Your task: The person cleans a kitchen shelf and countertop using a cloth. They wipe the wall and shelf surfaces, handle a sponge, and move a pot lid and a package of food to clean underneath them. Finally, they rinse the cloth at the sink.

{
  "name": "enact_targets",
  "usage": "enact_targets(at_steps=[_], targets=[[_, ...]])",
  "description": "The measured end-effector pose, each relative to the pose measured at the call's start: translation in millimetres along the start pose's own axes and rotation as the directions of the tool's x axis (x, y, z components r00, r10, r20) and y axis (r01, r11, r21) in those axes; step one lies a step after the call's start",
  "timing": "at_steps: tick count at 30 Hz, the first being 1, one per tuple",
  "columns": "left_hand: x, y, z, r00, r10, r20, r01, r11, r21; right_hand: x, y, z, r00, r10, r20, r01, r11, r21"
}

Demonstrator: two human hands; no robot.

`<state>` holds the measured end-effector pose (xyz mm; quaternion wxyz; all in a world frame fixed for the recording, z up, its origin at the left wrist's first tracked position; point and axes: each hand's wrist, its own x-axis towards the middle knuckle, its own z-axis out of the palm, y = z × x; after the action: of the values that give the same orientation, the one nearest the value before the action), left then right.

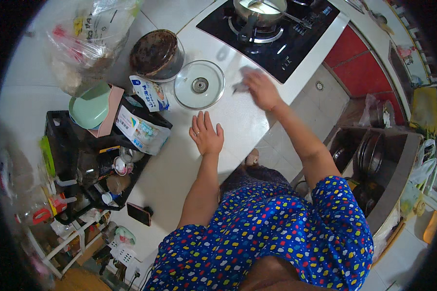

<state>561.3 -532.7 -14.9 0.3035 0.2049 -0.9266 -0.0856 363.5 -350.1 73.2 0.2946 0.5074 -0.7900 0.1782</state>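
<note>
My left hand lies palm down on the white countertop, fingers slightly spread and holding nothing. Just beyond its fingertips is a round glass pot lid with a metal-centred knob. My right hand, blurred, presses a greyish cloth to the counter beside the black gas hob. Most of the cloth is hidden under the fingers. On the hob stands a metal saucepan with white liquid and a metal utensil in it; its dark handle points towards me.
A dark-topped pot stands left of the lid. Printed pouches, green bowls and a black rack of jars crowd the left side. A phone stands near the counter's edge. Pans sit in an open drawer at right.
</note>
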Motion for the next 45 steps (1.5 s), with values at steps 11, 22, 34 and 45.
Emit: enact_targets(at_steps=[11, 22, 34, 45], targets=[[-6.9, -1.5, -2.6, 1.0, 0.02, 0.006, -0.02, 1.0, -0.001, -19.3, 42.0, -41.7, 0.989, -0.067, 0.129, 0.087, 0.983, -0.159], [-12.1, -9.6, 5.0, 0.999, 0.037, -0.009, -0.037, 0.999, 0.012, 8.8, 19.4, 26.0, 0.944, 0.266, -0.197, -0.295, 0.946, -0.136], [-10.9, -29.9, 26.4, 0.999, 0.001, -0.033, -0.004, 0.996, -0.09, 40.4, -85.5, 83.3, 0.551, 0.592, 0.588, -0.719, -0.021, 0.695], [36.2, 1.4, -64.4, 0.851, -0.131, 0.508, 0.49, -0.148, -0.859, -8.3, -132.6, -18.3, 0.636, 0.332, 0.696, -0.621, -0.315, 0.718]])
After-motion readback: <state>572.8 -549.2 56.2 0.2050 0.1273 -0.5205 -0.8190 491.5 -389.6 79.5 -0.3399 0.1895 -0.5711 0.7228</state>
